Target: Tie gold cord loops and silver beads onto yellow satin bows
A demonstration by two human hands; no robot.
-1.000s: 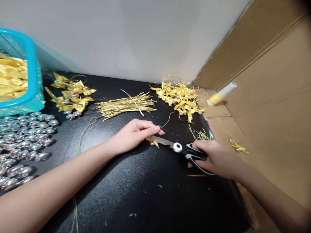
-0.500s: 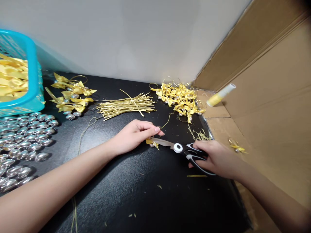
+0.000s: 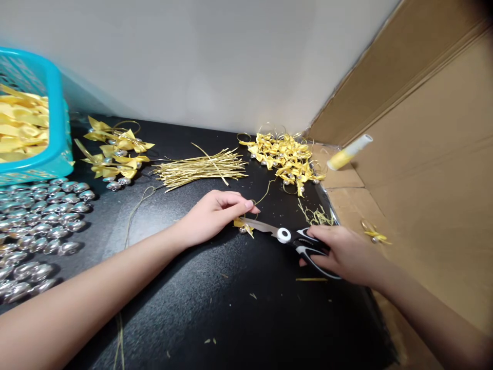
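Note:
My right hand (image 3: 341, 252) grips the black-and-white handles of a pair of scissors (image 3: 284, 235). Their blades point left and reach just under the fingertips of my left hand (image 3: 227, 213). Thumb and fingers of that hand pinch the thin gold cord of a small yellow ribbon bow (image 3: 243, 226), which has a silver bell on it. The bow hangs at the blade tips, low over the black table. A loose end of the gold cord (image 3: 265, 192) curves up and right from my fingertips. Whether the blades touch the cord is hidden by my fingers.
A bundle of gold ties (image 3: 200, 168) lies behind my left hand. Finished bows with bells (image 3: 285, 154) are heaped at the back right, more bows (image 3: 117, 149) at the left. Silver bells (image 3: 38, 221) and a turquoise basket (image 3: 57, 118) stand left. Cord scraps (image 3: 319, 216) and a yellow-white tube (image 3: 350, 152) are right.
Almost nothing differs. The view has shifted very slightly, and both hands, the scissors and the bow keep nearly the same places.

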